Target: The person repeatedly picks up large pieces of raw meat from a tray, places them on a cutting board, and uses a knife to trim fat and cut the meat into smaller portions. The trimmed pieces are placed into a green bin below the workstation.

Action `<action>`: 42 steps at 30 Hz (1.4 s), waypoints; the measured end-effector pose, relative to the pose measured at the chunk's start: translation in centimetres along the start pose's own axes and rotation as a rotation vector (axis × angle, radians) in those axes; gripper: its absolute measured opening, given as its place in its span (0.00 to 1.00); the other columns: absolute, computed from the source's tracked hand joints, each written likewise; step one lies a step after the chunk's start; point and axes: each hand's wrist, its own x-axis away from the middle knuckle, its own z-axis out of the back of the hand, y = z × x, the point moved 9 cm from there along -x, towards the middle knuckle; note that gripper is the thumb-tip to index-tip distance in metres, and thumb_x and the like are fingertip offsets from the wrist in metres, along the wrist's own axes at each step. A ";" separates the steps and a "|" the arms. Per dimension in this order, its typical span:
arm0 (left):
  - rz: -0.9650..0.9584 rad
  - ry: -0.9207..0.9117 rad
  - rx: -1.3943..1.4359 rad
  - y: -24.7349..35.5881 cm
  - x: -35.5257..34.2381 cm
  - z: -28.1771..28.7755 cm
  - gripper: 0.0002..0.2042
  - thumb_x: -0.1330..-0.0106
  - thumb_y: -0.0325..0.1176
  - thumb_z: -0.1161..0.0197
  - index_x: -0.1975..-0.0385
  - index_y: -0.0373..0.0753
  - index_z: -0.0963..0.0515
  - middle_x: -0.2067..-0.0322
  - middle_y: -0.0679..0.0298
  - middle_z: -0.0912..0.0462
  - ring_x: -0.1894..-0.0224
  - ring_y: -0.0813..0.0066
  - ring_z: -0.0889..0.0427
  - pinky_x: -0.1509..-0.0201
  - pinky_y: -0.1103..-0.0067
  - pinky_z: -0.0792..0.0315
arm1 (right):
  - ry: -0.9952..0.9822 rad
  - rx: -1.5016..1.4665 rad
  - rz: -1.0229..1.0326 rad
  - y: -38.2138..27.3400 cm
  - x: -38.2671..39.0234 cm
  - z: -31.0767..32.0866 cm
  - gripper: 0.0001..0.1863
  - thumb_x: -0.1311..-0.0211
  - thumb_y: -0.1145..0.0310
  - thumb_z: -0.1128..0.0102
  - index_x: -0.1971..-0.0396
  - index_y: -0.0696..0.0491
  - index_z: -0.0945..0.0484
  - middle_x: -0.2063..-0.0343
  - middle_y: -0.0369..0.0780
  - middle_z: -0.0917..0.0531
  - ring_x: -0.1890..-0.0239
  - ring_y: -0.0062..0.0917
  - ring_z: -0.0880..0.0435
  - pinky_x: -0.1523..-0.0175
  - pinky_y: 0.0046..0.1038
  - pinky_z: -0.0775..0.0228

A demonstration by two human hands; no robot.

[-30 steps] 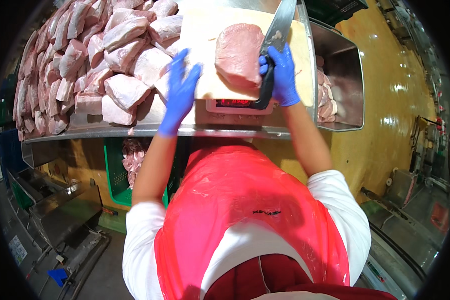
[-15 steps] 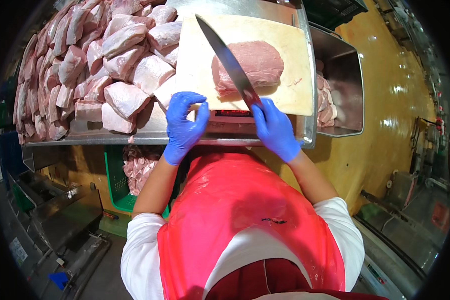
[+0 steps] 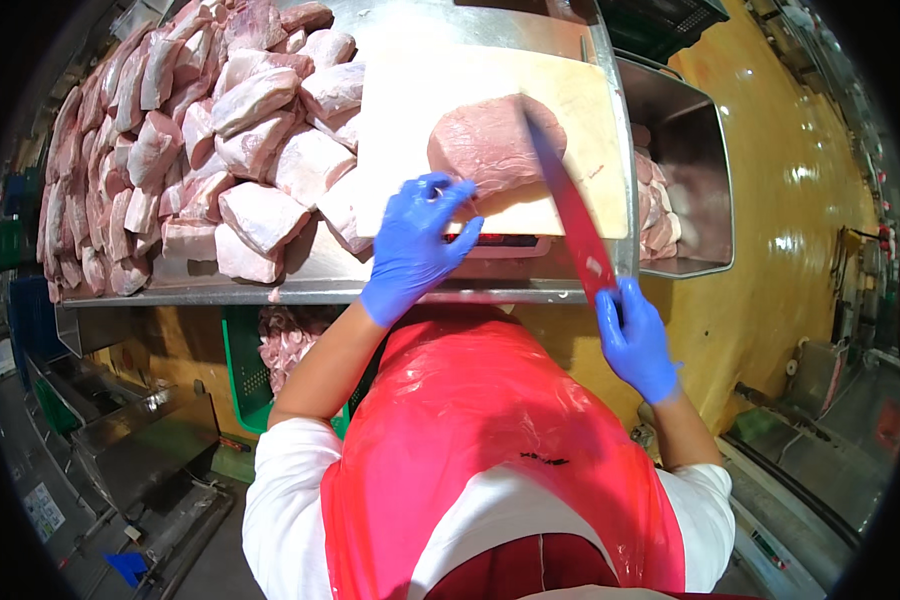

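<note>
A boneless piece of raw meat (image 3: 485, 145) lies on the pale cutting board (image 3: 400, 90). My left hand (image 3: 417, 242), in a blue glove, is at the meat's near left edge. Its fingers are bent and the thumb stands apart from them; whether the fingertips press on the meat is hard to see. The handle of a long knife (image 3: 575, 205) is in my gloved right hand (image 3: 638, 340), closed round it off the board's near right corner. The blade slants up and left, its blurred tip over the meat's right part. A scale with a red display (image 3: 505, 241) shows under the board's near edge.
Many raw meat cuts (image 3: 260, 215) are heaped on the metal table (image 3: 305, 291) at left. A deep metal bin (image 3: 705, 170) with meat pieces stands at right. Under the table is a green crate (image 3: 238, 350) with trimmings. A dark green crate (image 3: 660, 25) sits far right.
My right hand has moved right and toward me, carrying the knife off the meat's left side to its right. My left hand has shifted right, up to the meat's near edge.
</note>
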 end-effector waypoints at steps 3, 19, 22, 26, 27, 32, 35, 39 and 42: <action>0.158 -0.206 0.142 -4.4 0.3 -1.8 0.07 0.42 0.28 0.29 0.66 0.39 0.19 0.69 0.59 0.18 0.64 0.63 0.15 0.58 0.72 0.22 | 0.220 -0.065 0.161 -4.1 -2.9 -3.5 0.10 0.30 0.70 0.46 0.53 0.56 0.26 0.63 0.51 0.17 0.71 0.50 0.18 0.67 0.46 0.26; -0.095 -0.321 0.426 -7.3 -0.9 -1.4 0.07 0.47 0.27 0.28 0.77 0.39 0.23 0.79 0.61 0.23 0.78 0.66 0.22 0.72 0.73 0.27 | 0.069 0.353 -0.073 -12.0 -8.8 -11.6 0.10 0.35 0.71 0.44 0.58 0.58 0.31 0.69 0.54 0.19 0.68 0.48 0.14 0.66 0.43 0.19; -0.172 -0.427 0.416 -6.7 -0.6 -1.5 0.07 0.48 0.27 0.29 0.78 0.38 0.23 0.80 0.61 0.24 0.78 0.68 0.22 0.72 0.74 0.27 | 0.045 0.307 -0.099 -12.6 -11.4 -12.1 0.11 0.36 0.71 0.43 0.57 0.59 0.30 0.68 0.55 0.18 0.65 0.50 0.13 0.64 0.44 0.19; -0.082 -0.445 0.515 -9.0 -1.3 -1.5 0.06 0.47 0.28 0.32 0.78 0.38 0.24 0.80 0.58 0.23 0.78 0.62 0.21 0.71 0.70 0.26 | 0.110 0.230 -0.093 -11.9 -10.6 -12.1 0.12 0.36 0.71 0.43 0.56 0.59 0.31 0.69 0.55 0.18 0.65 0.53 0.14 0.61 0.47 0.20; 0.020 -0.407 0.524 -10.9 -1.4 -1.5 0.06 0.46 0.27 0.33 0.78 0.36 0.25 0.81 0.58 0.23 0.79 0.69 0.21 0.73 0.74 0.27 | 0.135 0.254 -0.058 -11.1 -8.6 -12.1 0.11 0.36 0.71 0.44 0.57 0.58 0.31 0.69 0.55 0.18 0.66 0.54 0.15 0.62 0.48 0.20; 0.207 -0.151 0.635 -20.8 -4.2 1.9 0.02 0.42 0.23 0.36 0.73 0.36 0.22 0.72 0.68 0.18 0.74 0.84 0.25 0.69 0.84 0.30 | -0.117 0.429 -0.246 -8.8 1.0 -9.6 0.07 0.33 0.71 0.47 0.59 0.56 0.31 0.72 0.53 0.19 0.70 0.53 0.16 0.65 0.51 0.22; 0.396 -0.095 0.874 -22.7 -3.7 6.9 0.04 0.41 0.23 0.37 0.69 0.37 0.25 0.70 0.69 0.21 0.71 0.83 0.25 0.64 0.84 0.29 | -0.089 0.439 -0.202 -7.9 2.2 -7.5 0.06 0.31 0.70 0.47 0.60 0.54 0.31 0.74 0.52 0.19 0.73 0.52 0.17 0.67 0.52 0.24; 0.486 0.130 0.822 -17.9 3.5 16.6 0.05 0.44 0.22 0.36 0.72 0.37 0.26 0.73 0.69 0.24 0.71 0.83 0.27 0.65 0.83 0.30 | 0.084 0.099 -0.048 -8.6 0.8 -4.8 0.07 0.29 0.67 0.46 0.62 0.55 0.30 0.75 0.52 0.20 0.73 0.51 0.18 0.68 0.48 0.28; 0.551 0.159 0.352 -21.9 16.1 21.0 0.05 0.41 0.25 0.36 0.69 0.35 0.26 0.71 0.66 0.24 0.69 0.77 0.25 0.61 0.79 0.27 | 0.113 -0.271 -0.126 -5.6 -3.3 -2.7 0.13 0.28 0.63 0.45 0.66 0.58 0.29 0.80 0.47 0.26 0.80 0.36 0.23 0.71 0.40 0.35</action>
